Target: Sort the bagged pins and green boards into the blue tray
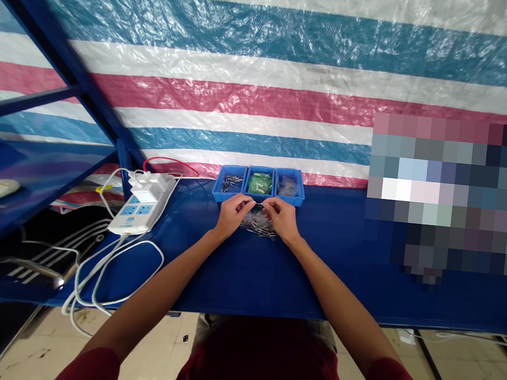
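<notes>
My left hand point(233, 211) and my right hand point(283, 218) meet in front of the blue bins, fingertips pinched. Between them is a small thin metal piece point(259, 203), too small to make out fully. Under and just in front of the fingers lies a pile of slim metal pins point(262, 229), with clear plastic around it. The left blue bin point(218, 195) holds loose metal pins point(231, 182). Green packets point(260, 183) fill the middle one. Clear plastic bags point(287, 187) lie in the right bin point(299, 200).
A white power strip point(136, 220) with plugged-in adapters point(148, 187) and looping white cables point(102, 271) occupies the left of the blue table point(245, 279). Striped plastic sheeting point(244, 102) hangs behind. A blue metal frame point(97, 91) rises at left. The right side is partly pixelated.
</notes>
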`<action>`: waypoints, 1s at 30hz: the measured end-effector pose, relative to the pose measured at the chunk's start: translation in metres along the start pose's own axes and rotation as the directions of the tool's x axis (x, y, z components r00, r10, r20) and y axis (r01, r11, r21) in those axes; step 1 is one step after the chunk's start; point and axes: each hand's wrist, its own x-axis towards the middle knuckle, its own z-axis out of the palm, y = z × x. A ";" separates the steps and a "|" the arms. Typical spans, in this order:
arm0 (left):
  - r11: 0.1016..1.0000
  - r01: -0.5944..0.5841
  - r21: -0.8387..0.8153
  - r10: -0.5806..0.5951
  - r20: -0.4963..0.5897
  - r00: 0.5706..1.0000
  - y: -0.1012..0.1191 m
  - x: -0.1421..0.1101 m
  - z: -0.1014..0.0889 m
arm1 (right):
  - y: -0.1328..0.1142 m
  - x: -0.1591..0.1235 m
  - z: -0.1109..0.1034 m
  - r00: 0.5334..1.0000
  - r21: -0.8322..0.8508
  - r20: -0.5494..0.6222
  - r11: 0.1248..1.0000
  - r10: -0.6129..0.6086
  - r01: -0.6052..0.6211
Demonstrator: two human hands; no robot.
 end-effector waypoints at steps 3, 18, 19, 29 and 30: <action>0.998 0.036 -0.049 -0.036 0.001 0.999 0.002 0.000 0.001 | 0.000 0.000 0.000 1.000 -0.033 -0.010 0.999 -0.003 0.002; 0.866 0.264 -0.425 -0.267 0.054 0.962 0.006 0.003 0.006 | -0.004 -0.005 0.002 0.999 -0.119 0.025 0.992 0.036 -0.032; 0.851 0.271 -0.450 -0.272 0.064 0.960 0.006 0.003 0.007 | -0.004 -0.005 0.002 0.999 -0.116 0.002 0.993 0.034 -0.034; 0.995 0.072 -0.073 -0.068 0.056 0.996 0.000 0.000 0.001 | -0.007 -0.003 -0.002 0.996 -0.144 -0.090 0.989 0.014 -0.026; 0.998 0.047 -0.048 -0.044 0.061 0.997 -0.001 0.000 0.000 | -0.007 -0.003 -0.002 0.996 -0.151 -0.092 0.988 0.009 -0.023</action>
